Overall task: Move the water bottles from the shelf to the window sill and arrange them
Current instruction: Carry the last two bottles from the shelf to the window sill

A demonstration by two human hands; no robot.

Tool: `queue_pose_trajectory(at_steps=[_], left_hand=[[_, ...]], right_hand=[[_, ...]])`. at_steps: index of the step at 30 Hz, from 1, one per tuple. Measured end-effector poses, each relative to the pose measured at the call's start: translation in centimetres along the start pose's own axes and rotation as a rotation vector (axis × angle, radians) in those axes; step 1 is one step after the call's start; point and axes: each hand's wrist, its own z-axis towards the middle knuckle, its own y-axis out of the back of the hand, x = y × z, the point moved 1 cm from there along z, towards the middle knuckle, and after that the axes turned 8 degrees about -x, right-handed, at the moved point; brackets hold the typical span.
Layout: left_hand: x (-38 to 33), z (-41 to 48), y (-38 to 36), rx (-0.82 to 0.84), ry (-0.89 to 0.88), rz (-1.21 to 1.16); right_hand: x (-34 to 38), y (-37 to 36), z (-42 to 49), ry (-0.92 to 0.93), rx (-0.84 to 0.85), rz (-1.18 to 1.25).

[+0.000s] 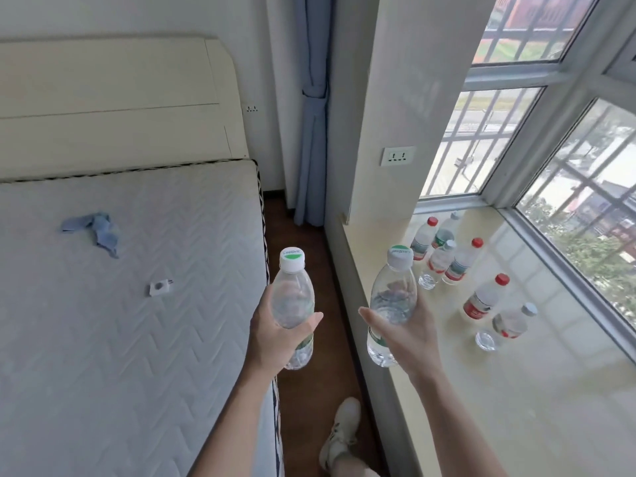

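My left hand (272,335) grips a clear water bottle (293,297) with a white and green cap, held upright over the floor gap beside the bed. In my right hand (409,333) is a second clear bottle (392,301) of the same kind, upright at the near edge of the window sill (516,390). On the sill stand several more bottles: a far cluster with red caps (461,261) and grey caps (435,268), and a nearer pair, one red-capped (481,301), one grey-capped (506,327). No shelf is in view.
A bare mattress (120,304) fills the left, with a blue cloth (99,232) and a small white plug (159,288) on it. A narrow wooden floor strip (309,383) runs between bed and sill, with my shoe (340,432) on it. Window panes (585,208) border the sill's right.
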Motion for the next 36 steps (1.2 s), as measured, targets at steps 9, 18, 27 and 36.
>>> queue_pose_trajectory(at_steps=[9, 18, 27, 36], left_hand=[[-1.2, 13.6, -8.5, 0.088, -0.058, 0.057], [-4.5, 24.9, -19.1, 0.258, -0.095, 0.014], [-6.6, 29.5, -30.3, 0.6, -0.125, -0.035], [-8.5, 29.8, -39.2, 1.04, -0.201, -0.046]], right_hand=[[-0.7, -4.2, 14.5, 0.0, -0.009, -0.007], [0.3, -3.6, 27.3, 0.003, -0.106, -0.039], [-2.5, 1.3, 31.7, -0.153, -0.4, -0.1], [-4.2, 5.5, 30.0, -0.315, -0.819, -0.11]])
